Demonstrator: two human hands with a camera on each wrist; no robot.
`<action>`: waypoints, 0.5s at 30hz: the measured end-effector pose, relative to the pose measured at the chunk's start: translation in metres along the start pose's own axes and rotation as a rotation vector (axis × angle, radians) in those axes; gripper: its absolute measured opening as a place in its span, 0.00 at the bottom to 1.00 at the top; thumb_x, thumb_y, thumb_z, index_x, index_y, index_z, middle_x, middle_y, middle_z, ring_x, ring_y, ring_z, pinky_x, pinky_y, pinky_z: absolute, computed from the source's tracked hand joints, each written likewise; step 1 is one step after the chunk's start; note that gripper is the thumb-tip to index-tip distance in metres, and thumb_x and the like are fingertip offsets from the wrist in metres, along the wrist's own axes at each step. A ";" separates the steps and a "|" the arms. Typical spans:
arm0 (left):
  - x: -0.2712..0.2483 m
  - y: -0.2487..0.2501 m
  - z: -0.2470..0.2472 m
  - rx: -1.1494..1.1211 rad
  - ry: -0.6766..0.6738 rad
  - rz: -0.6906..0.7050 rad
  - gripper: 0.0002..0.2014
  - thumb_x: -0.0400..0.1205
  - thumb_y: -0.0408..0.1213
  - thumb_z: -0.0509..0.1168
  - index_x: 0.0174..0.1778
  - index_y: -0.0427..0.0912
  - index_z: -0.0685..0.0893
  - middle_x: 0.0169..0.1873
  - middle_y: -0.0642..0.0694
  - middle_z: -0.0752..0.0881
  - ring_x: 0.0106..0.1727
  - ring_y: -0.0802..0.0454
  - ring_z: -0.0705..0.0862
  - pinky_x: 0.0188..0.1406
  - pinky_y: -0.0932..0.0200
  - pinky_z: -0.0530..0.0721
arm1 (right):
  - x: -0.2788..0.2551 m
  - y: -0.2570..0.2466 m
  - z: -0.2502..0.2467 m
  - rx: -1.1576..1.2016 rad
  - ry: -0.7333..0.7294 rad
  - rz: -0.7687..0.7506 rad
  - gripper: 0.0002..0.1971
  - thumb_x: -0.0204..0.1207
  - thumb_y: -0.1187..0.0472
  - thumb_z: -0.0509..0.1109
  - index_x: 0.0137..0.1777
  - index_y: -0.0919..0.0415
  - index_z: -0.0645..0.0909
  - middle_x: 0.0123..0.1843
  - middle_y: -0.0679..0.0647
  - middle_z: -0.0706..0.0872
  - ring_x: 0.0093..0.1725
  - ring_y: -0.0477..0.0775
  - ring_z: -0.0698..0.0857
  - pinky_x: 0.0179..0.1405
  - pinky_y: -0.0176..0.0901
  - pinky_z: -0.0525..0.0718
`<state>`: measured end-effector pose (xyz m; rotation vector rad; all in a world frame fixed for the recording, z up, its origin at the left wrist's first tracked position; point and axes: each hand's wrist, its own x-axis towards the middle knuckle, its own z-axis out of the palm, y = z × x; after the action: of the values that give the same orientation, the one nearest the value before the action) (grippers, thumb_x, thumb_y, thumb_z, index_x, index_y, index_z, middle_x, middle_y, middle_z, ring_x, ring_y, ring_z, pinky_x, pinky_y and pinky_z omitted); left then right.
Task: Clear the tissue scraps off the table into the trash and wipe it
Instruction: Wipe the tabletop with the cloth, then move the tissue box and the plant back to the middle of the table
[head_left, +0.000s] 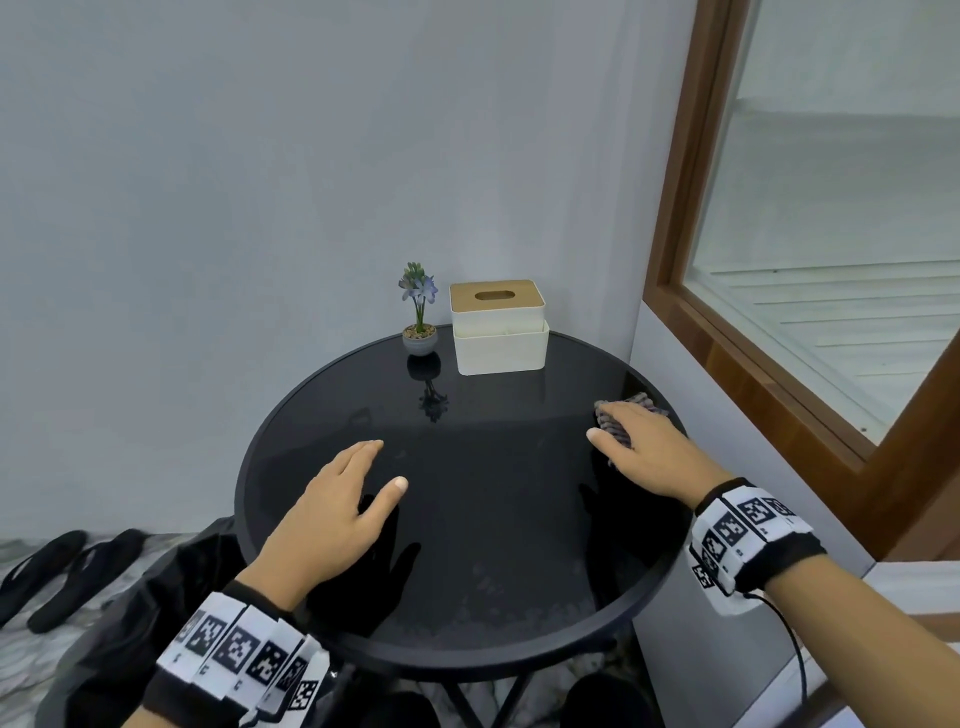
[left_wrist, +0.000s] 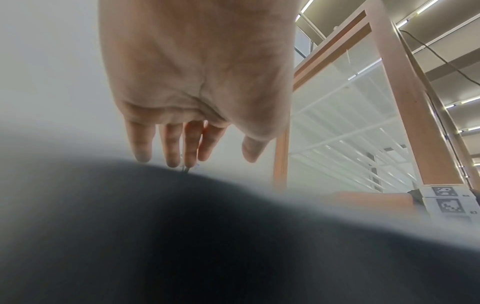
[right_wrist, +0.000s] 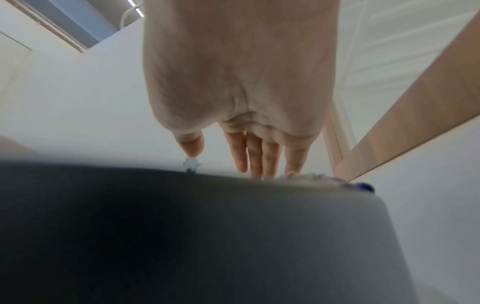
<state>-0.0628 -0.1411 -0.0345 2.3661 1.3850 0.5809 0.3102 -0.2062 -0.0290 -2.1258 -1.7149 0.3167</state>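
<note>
so, right hand (head_left: 644, 452) flat, fingers straight, pressing the cloth (head_left: 626, 413) at the worktop (head_left: 467, 519) far right; left hand (head_left: 332, 514) open, holds nothing. w/ even pressure, overlap strokes.

A pale grey wall (head_left: 208, 182) meets a wood-framed window (head_left: 831, 260) on the right; black sandals (head_left: 67, 571) lie on marbled floor (head_left: 31, 665).

Both bare forearms wear black wristbands (head_left: 748, 545) carrying white square-coded marker tiles; a thin black cable (head_left: 789, 639) trails from the right one.

cloth (head_left: 626, 415): bunched, grey, right table edge | table (head_left: 467, 519): round, black, glossy
</note>
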 end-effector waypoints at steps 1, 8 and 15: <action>0.001 0.000 -0.002 0.003 0.001 -0.001 0.35 0.82 0.63 0.54 0.83 0.48 0.64 0.81 0.52 0.68 0.81 0.52 0.67 0.77 0.49 0.71 | 0.000 -0.003 -0.002 0.010 -0.005 -0.006 0.31 0.81 0.38 0.57 0.80 0.53 0.65 0.80 0.52 0.71 0.78 0.55 0.70 0.77 0.54 0.70; 0.010 -0.003 -0.016 0.041 -0.026 -0.003 0.36 0.82 0.62 0.55 0.83 0.46 0.64 0.81 0.49 0.68 0.81 0.50 0.67 0.78 0.50 0.69 | -0.001 -0.017 -0.012 0.006 -0.045 -0.033 0.32 0.79 0.37 0.59 0.79 0.52 0.66 0.79 0.52 0.73 0.77 0.55 0.72 0.75 0.54 0.72; 0.033 -0.001 -0.034 0.074 0.008 0.005 0.35 0.83 0.59 0.58 0.83 0.44 0.65 0.80 0.46 0.70 0.81 0.48 0.68 0.77 0.53 0.65 | 0.010 -0.037 -0.022 0.043 -0.032 -0.102 0.33 0.78 0.38 0.62 0.80 0.52 0.65 0.80 0.51 0.72 0.77 0.53 0.72 0.75 0.56 0.73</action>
<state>-0.0654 -0.1087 0.0001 2.4279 1.4273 0.5502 0.2888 -0.1933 0.0077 -2.0044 -1.8106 0.3569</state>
